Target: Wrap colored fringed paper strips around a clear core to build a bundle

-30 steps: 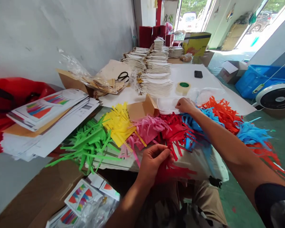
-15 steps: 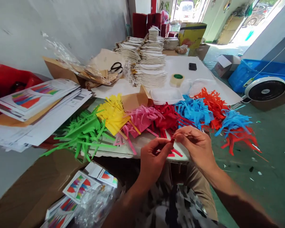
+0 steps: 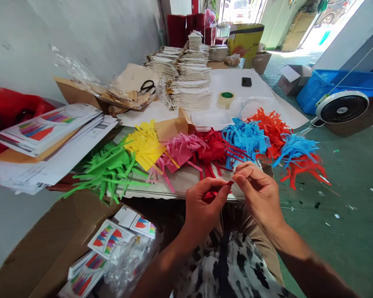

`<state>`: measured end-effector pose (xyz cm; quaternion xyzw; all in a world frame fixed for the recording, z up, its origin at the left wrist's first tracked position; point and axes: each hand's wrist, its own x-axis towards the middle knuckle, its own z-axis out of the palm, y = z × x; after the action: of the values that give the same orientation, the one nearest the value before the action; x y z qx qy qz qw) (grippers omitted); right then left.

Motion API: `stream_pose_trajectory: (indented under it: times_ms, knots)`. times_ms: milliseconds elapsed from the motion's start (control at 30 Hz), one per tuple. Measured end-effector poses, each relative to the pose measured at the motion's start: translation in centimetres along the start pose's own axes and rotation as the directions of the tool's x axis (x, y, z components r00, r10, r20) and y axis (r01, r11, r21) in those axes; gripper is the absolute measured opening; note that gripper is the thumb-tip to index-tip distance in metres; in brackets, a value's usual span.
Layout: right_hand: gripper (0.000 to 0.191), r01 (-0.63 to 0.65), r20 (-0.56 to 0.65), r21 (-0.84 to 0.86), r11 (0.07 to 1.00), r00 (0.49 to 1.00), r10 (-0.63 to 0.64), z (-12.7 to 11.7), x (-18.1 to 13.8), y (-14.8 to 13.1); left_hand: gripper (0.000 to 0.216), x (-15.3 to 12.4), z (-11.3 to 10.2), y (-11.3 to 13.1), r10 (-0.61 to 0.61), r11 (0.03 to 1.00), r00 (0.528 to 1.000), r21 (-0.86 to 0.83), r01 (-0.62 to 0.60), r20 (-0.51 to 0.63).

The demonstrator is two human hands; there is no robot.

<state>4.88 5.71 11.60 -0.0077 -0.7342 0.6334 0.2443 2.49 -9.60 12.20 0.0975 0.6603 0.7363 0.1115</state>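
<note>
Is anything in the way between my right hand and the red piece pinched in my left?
Nothing visible. Your right hand has its fingertips by the tip of the red piece, which your left hand pinches; whether they touch is too small to tell. The red pile lies beyond both hands, on the table.

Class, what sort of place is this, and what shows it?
Probably a small craft or packing workshop: bright fringed bundles lie side by side, with stacked white items and a roll of tape beyond them.

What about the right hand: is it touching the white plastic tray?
No, the right hand is close beside the left hand, clearly apart from the white plastic tray.
</note>
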Motion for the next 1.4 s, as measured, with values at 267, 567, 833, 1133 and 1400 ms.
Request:
stream_pose_trajectory:
  times_ms: [267,567,833,1133,1400]
  knots:
    - [0.012,0.101,0.037,-0.085,0.991,0.994,-0.098,-0.4,-0.4,-0.5,0.021,-0.5,-0.3,0.2,0.032,0.999,0.999,0.043,-0.031,-0.006]
    - [0.014,0.083,0.055,-0.091,0.992,0.995,-0.079,-0.6,-1.4,-0.5,0.018,-0.9,-0.4,0.1,0.082,0.987,0.995,0.131,-0.090,0.065]
    - [0.015,0.065,0.066,-0.103,0.993,0.996,-0.059,-1.1,-2.3,-0.1,0.016,-1.1,0.2,-0.2,0.171,0.967,0.982,0.177,-0.182,0.077]
    - [0.015,0.018,-0.031,-0.104,0.994,0.999,-0.021,-2.1,-2.8,0.7,0.021,-1.2,0.5,-0.5,-0.026,1.000,0.986,0.017,0.023,0.166]
    - [0.010,0.018,-0.037,-0.083,0.996,0.999,-0.021,-2.1,-3.7,1.0,0.019,-1.0,1.7,-0.7,0.029,0.999,0.994,0.030,-0.032,0.109]
